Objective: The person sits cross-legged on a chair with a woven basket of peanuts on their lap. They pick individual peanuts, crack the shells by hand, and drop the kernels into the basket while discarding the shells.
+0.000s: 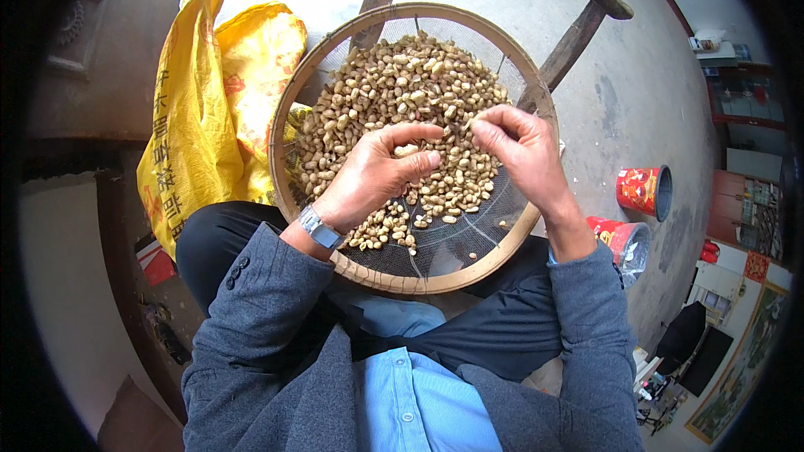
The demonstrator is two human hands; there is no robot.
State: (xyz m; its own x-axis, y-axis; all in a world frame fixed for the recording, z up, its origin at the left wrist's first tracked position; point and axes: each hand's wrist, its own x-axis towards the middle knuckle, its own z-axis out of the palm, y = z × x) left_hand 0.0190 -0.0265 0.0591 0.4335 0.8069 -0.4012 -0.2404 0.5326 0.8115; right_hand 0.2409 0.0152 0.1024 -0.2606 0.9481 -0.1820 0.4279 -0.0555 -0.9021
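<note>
A round wooden-rimmed mesh sieve [414,285] rests over my lap, heaped with unshelled peanuts [402,81]. Over the middle of the heap is my left hand [389,160], with a peanut [406,150] lying between its curled fingers and palm; its thumb and index finger are apart. My right hand [518,144] is above the sieve's right side, its thumb and index finger pinching a small piece that looks like a peanut [466,126]. Nearer me, a smaller group of peanuts [380,226] lies on the dark mesh.
A yellow woven sack [195,138] bearing writing stands left of the sieve. Wooden legs of a stool or bench [573,44] lie beyond it. Two red buckets [639,191] [619,242] stand on the concrete floor at right. A dark wooden cabinet [107,94] is at far left.
</note>
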